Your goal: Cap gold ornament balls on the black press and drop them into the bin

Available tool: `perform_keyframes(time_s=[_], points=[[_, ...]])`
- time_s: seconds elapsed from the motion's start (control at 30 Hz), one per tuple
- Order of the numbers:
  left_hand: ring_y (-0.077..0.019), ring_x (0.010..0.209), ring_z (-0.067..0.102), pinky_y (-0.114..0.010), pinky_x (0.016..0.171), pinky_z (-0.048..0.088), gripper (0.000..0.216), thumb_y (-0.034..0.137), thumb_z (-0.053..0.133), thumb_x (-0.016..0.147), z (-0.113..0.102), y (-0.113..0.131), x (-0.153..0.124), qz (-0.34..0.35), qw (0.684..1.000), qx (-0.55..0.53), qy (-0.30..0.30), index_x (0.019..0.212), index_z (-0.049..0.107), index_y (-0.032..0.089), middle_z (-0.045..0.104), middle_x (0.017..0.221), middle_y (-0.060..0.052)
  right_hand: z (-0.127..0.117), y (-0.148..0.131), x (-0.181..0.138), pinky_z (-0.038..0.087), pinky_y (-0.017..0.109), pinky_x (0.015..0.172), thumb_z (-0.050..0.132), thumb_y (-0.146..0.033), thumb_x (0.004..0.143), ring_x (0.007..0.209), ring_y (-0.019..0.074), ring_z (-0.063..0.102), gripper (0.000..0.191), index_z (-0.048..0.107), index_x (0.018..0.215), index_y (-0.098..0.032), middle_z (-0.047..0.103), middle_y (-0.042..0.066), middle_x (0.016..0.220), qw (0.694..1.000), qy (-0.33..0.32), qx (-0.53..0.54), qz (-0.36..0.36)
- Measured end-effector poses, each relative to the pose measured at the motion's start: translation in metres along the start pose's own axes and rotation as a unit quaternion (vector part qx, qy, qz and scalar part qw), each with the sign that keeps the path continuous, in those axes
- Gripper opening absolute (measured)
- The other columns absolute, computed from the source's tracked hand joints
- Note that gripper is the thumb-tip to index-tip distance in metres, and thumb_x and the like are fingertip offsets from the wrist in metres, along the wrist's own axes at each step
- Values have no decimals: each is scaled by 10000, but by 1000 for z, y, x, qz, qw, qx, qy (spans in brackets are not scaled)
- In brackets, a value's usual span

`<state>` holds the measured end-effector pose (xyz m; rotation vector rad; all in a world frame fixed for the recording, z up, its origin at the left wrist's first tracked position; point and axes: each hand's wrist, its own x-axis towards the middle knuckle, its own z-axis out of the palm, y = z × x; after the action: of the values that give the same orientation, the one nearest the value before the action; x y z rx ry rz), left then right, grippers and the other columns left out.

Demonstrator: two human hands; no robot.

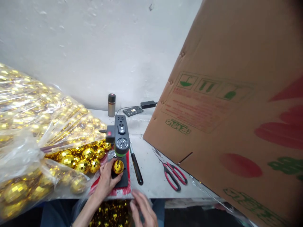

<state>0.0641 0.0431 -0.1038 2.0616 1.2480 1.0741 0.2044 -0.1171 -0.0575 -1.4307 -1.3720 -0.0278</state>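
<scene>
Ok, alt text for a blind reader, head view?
The left hand holds a gold faceted ball beneath a small black machine; the right hand is blurred near the front of the table. Bagged gold balls lie left, scissors and a cardboard box right.

A workshop, folks, small and busy!
Straight to the bench (151, 186): a clear bag (21, 148) bulges with gold balls (82, 166), a black machine (121, 134) stands over a single ball (118, 167), and there lie scissors (165, 165) and a black-handled tool (136, 169), right within reach! A big printed carton (227, 132) looms on the right, and behind it all, a scuffed pale wall (94, 47)!
</scene>
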Motion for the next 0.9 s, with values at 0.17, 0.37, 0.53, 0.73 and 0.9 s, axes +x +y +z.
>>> perform_keyframes(time_s=[0.17,0.37,0.53,0.73,0.9], points=[[-340,1166,674,-533,1034,519,550,343,748,827,-6,-5,3,10,999,-16,-35,1353,626,238,743,1250,-115,-22,-25,81,663,294,712,603,-276,1029,878,189,754,503,514,1520,-211,696,175,1282,992,46,-5,-119],[-350,1152,691,-541,1002,559,560,399,764,825,-6,-6,1,4,999,-31,-41,1346,641,237,740,1257,-132,-17,-59,145,639,293,699,541,-403,1059,1031,218,738,338,622,1301,-182,748,141,1113,974,9,62,-220],[-347,1134,690,-534,987,572,563,402,777,834,-2,-6,-2,-2,999,-31,-26,1355,644,234,743,1233,-137,10,-49,149,501,249,583,403,-223,1092,647,125,611,312,532,808,-217,630,18,728,971,14,74,-226],[-356,1137,690,-530,970,578,577,407,802,826,-1,-5,-3,10,999,-31,-20,1354,650,233,745,1218,-140,35,-30,128,405,260,567,346,-162,1080,627,119,487,323,463,784,-220,533,1,730,970,70,92,-213],[-350,1159,683,-538,997,555,571,340,773,834,-1,-3,-3,12,999,-34,-35,1376,623,237,743,1240,-134,42,-24,120,388,266,581,371,-141,1061,628,116,466,299,453,784,-218,523,-7,738,972,86,107,-193]])
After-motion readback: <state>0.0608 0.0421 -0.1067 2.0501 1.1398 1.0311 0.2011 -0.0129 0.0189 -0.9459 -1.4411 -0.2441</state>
